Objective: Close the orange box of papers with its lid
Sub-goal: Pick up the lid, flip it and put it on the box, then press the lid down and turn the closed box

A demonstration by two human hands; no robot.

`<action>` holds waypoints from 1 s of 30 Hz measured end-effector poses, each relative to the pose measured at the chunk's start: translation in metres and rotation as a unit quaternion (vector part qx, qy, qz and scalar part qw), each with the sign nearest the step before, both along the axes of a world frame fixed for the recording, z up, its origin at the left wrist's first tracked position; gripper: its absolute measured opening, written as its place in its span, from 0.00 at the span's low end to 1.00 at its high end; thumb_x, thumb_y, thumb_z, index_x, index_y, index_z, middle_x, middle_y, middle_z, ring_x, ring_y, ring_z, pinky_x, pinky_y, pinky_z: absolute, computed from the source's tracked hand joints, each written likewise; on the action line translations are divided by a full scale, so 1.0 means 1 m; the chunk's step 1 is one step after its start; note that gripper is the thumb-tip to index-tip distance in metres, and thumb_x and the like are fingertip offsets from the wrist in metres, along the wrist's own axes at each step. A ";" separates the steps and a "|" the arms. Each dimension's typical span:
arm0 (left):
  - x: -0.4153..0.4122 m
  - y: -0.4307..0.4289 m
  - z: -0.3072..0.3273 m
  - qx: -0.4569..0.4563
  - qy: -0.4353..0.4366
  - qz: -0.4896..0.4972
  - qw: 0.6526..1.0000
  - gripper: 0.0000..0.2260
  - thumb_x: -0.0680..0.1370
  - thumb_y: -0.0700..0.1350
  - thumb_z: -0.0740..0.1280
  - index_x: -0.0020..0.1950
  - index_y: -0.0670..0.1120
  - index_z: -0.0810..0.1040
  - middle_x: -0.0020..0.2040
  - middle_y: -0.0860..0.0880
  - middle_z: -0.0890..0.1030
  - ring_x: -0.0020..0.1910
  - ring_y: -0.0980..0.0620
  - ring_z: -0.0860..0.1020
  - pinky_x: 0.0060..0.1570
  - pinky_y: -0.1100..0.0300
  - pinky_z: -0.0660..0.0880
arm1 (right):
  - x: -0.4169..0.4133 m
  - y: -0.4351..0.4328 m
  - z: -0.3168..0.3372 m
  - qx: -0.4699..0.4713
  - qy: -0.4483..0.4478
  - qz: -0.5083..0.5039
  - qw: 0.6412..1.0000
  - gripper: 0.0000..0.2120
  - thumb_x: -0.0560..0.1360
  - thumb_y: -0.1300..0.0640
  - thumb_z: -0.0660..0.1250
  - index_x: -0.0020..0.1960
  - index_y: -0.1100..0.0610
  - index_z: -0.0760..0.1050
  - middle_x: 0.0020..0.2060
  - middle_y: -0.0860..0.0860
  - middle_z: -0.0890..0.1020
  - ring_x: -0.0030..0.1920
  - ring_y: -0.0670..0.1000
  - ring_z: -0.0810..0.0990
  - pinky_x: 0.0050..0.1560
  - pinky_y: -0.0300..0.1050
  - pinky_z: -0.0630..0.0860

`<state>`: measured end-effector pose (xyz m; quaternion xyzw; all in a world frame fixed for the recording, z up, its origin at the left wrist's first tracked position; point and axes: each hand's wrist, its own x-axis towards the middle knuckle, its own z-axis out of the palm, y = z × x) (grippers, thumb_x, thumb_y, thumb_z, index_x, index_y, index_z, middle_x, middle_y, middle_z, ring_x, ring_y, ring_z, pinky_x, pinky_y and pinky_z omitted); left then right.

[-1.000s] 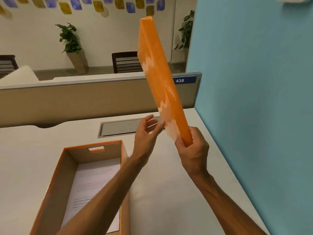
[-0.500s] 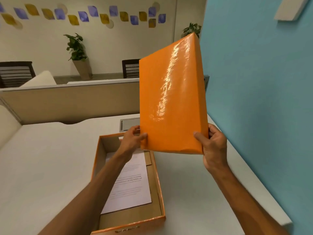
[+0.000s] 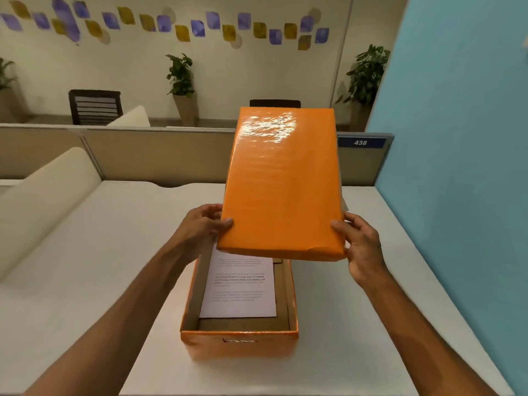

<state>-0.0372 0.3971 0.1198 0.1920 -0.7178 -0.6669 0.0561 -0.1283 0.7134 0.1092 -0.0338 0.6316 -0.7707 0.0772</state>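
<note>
Head view: we take the orange box [image 3: 239, 340] as landmark.
Lid [image 3: 281, 184]: glossy orange, above the box's far half, tilted toward us — its near corner is dented.
Left hand [image 3: 204, 224], right hand [image 3: 360, 244]: each closed on one near corner, we judge for aligning.
Papers [image 3: 239, 284]: white, inside the box, uncovered.

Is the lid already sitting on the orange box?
No, both hands hold the lid tilted above the open box, papers showing.
</note>
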 end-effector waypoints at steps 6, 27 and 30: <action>0.053 -0.007 -0.010 -0.023 -0.019 0.059 0.998 0.22 0.75 0.46 0.71 0.68 0.46 0.73 0.63 0.46 0.78 0.60 0.41 0.77 0.57 0.45 0.75 | 0.016 -0.012 -0.018 0.087 0.025 0.056 0.994 0.14 0.74 0.51 0.72 0.59 0.48 0.76 0.51 0.45 0.82 0.50 0.50 0.82 0.34 0.38 0.80; 0.129 -0.020 -0.118 0.041 -0.125 0.056 0.990 0.16 0.77 0.45 0.70 0.64 0.47 0.75 0.59 0.49 0.81 0.57 0.46 0.80 0.52 0.51 0.77 | 0.076 -0.032 -0.103 0.208 -0.138 0.095 0.964 0.18 0.77 0.55 0.70 0.65 0.56 0.76 0.57 0.54 0.81 0.56 0.57 0.80 0.38 0.50 0.79; 0.130 -0.021 -0.125 0.042 -0.124 0.045 0.990 0.17 0.76 0.46 0.71 0.64 0.48 0.75 0.59 0.49 0.80 0.57 0.46 0.79 0.53 0.50 0.77 | 0.077 -0.032 -0.108 0.222 -0.141 0.085 0.961 0.18 0.77 0.56 0.69 0.66 0.56 0.75 0.57 0.53 0.81 0.56 0.57 0.79 0.41 0.52 0.78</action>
